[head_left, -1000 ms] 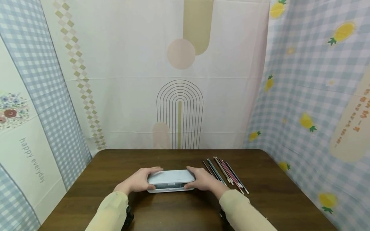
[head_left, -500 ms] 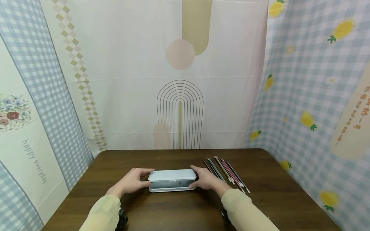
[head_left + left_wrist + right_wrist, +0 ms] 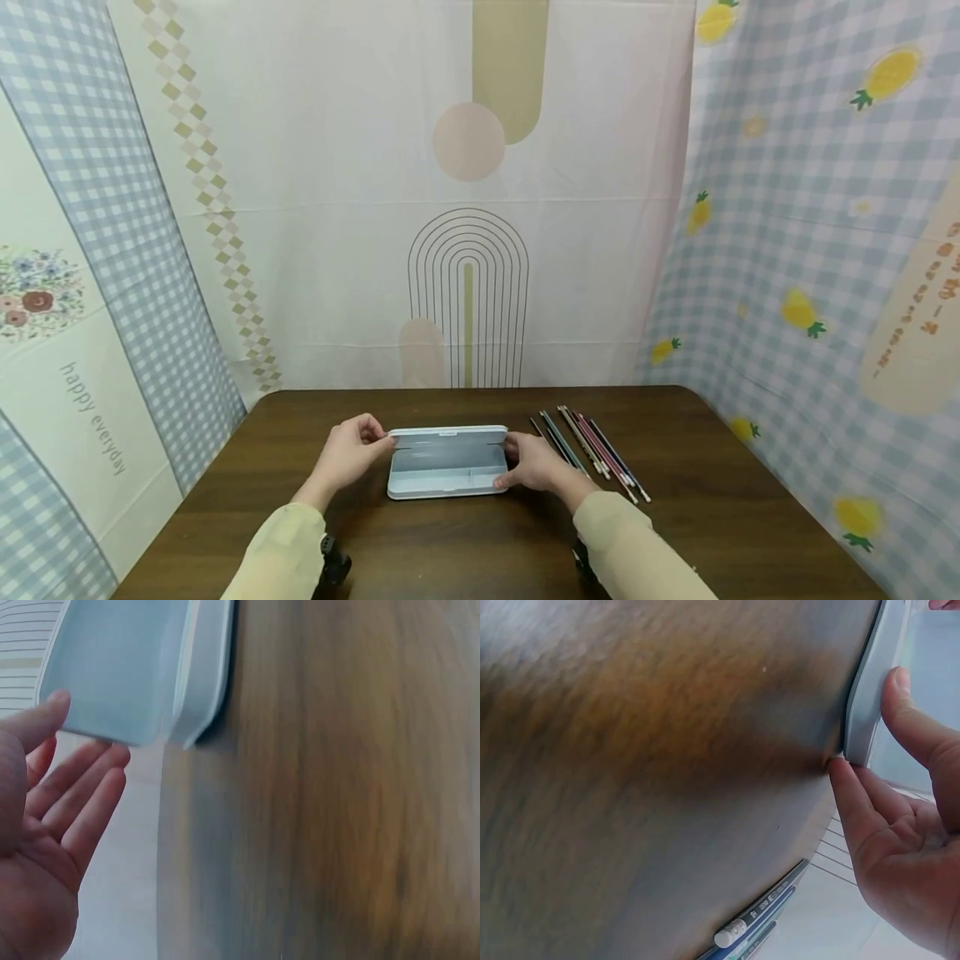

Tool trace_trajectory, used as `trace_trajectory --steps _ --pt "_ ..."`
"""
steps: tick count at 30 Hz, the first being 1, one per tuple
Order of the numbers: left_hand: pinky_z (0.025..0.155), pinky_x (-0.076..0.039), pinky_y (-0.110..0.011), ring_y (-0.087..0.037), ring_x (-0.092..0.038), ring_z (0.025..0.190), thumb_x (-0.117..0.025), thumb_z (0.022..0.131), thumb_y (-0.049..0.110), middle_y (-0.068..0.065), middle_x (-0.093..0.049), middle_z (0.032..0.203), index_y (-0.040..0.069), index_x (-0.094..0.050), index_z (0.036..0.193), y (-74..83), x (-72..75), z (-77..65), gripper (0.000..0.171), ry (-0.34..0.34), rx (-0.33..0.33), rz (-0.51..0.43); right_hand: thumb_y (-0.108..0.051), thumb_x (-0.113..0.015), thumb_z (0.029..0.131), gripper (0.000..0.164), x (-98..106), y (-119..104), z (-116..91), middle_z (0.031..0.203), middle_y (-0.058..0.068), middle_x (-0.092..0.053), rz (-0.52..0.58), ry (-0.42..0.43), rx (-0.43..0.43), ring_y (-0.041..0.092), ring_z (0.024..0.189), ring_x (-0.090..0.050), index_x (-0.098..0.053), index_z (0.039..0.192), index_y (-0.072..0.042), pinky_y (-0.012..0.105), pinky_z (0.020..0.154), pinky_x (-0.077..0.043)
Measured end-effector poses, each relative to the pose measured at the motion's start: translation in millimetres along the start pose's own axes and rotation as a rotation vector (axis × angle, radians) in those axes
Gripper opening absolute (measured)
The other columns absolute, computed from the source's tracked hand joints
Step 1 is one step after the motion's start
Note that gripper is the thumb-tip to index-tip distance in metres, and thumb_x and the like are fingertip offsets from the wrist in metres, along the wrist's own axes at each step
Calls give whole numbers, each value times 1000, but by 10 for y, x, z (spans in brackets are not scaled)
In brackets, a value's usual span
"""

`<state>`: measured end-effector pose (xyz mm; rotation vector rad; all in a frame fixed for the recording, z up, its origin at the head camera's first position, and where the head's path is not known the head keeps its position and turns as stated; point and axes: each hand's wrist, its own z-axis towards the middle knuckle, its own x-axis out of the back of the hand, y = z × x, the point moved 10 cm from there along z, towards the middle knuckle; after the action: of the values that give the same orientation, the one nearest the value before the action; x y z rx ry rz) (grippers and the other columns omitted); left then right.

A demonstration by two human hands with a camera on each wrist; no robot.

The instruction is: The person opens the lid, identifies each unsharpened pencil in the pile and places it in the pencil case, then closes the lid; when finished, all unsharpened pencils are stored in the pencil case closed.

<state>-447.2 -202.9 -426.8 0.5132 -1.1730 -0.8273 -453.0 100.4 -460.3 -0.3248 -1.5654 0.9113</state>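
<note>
A pale grey-blue pencil case (image 3: 431, 482) lies on the table with its hinged lid (image 3: 448, 437) raised at the back. Inside, a thin divider sets off a small compartment at the right, and no pencils show in it. My left hand (image 3: 348, 454) pinches the left edge of the lid; the left wrist view has the thumb on the lid's inner face and the fingers behind it. At the case's right end my right hand (image 3: 536, 463) holds the base, thumb on the front rim and fingertips low against the end wall (image 3: 866, 720).
Several pencils (image 3: 600, 450) lie slantwise on the dark wooden table (image 3: 450, 554), just right of my right hand. White erasers tip some of the pencils (image 3: 761, 904) in the right wrist view. A patterned cloth (image 3: 337, 250) hangs behind the table.
The lid has swung up and back, showing the case's inside. My left hand let go of the case's left end, moved off slightly, then came up to the lid's edge. My right hand stayed.
</note>
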Motion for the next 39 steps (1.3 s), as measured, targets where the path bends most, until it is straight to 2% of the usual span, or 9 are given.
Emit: trace_trajectory --steps 7,11,14,17,20,25,32,35,39 --pt "68 -48 -29 -15 -61 75 -84 93 20 2 -70 76 8 -74 81 -6 52 -4 20 142 71 -14 -8 -98 76 86 -22 10 -16 140 27 -66 25 -3 -14 41 135 -60 -54 147 11 57 114 -45" --pt "63 -49 -29 -16 -63 72 -80 97 21 -6 -75 79 3 -79 91 -49 65 -22 19 176 138 -63 -10 -98 77 87 -32 10 -28 141 23 -67 18 -14 -18 40 138 -58 -53 149 10 58 116 -42" --pt "64 -51 -30 -17 -67 75 -78 99 19 -9 -78 85 0 -81 101 -65 48 -24 19 173 153 -66 -12 -98 78 87 -35 -6 -38 140 21 -68 5 -19 -4 39 139 -57 -53 149 10 58 117 -41" --pt "70 -54 -32 -20 -72 83 -76 100 17 -9 -80 91 -1 -82 107 -45 13 -15 20 156 130 -49 -13 -98 78 87 -29 -6 -52 140 20 -69 -1 -19 3 39 140 -57 -53 149 10 58 117 -41" --pt "80 -61 -41 -26 -76 92 -74 99 12 -12 -80 100 -2 -81 111 0 -19 -9 20 138 84 -29 -14 -98 78 89 -23 23 -59 141 20 -68 -3 -17 -7 39 141 -55 -52 150 10 58 117 -41" --pt "94 -60 -52 -35 -77 105 -74 97 5 -20 -78 117 -4 -76 121 42 -103 -11 26 76 35 25 -15 -98 78 91 -10 49 -74 143 20 -66 -12 -16 -20 40 142 -54 -51 152 10 59 117 -40" --pt "106 -52 -58 -40 -66 127 -76 94 0 -22 -69 138 1 -67 141 85 -241 -31 48 -58 -22 229 -16 -97 79 93 -15 81 -80 145 20 -65 6 -16 -36 41 145 -51 -49 154 9 59 119 -38" --pt "107 -51 -59 -40 -65 127 -77 94 -2 -21 -66 144 5 -62 149 74 -268 -46 57 -86 -31 306 -15 -97 79 93 -13 70 -85 144 20 -65 18 -17 -31 41 145 -50 -48 154 9 59 119 -38" --pt "105 -52 -59 -39 -68 123 -76 97 2 -21 -65 144 6 -56 153 39 -305 -61 59 -117 -29 348 -15 -96 80 93 -21 70 -78 145 20 -65 15 -22 -26 40 146 -50 -47 155 9 59 120 -37"
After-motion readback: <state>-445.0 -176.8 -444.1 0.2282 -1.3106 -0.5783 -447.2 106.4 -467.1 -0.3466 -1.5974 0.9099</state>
